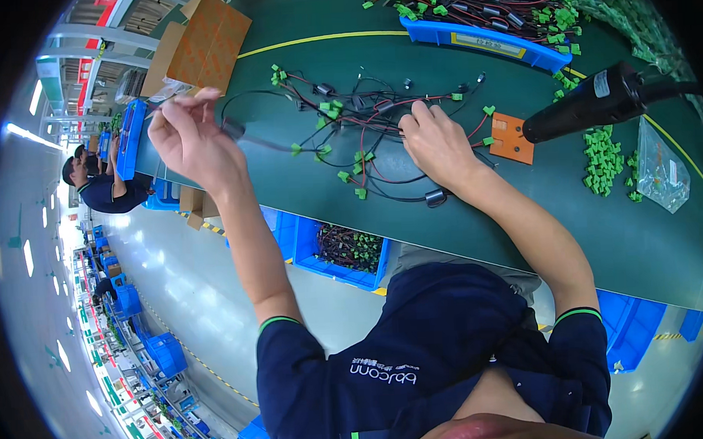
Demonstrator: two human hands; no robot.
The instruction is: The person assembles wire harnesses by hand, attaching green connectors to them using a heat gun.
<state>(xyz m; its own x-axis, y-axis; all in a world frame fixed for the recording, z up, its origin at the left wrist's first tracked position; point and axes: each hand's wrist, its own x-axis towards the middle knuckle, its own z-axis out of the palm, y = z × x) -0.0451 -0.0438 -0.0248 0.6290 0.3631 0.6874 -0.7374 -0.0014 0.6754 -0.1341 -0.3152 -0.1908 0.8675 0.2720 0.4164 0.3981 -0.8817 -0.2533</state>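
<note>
At the left of the green table my left hand [200, 143] is raised, its fingers bent together in a pinch. What they hold is too small or blurred to tell. Beside its wrist hangs a blurred dark cylinder [232, 129] on a black cable. My right hand [440, 145] rests on the tangled heap of cables [363, 118], fingers closed over black wires. These cables carry green connectors [331, 109] and black cylinders [436, 198]. Right of that hand lies an orange block [511, 138], with the tip of a black cylindrical tool [584, 104] over it.
A blue tray [485, 46] heaped with similar cables stands at the back. Loose green connectors [602, 160] and a clear plastic bag [662, 170] lie at right. A cardboard box [206, 46] is at far left. Below the table edge sits a blue bin [346, 275] of cables.
</note>
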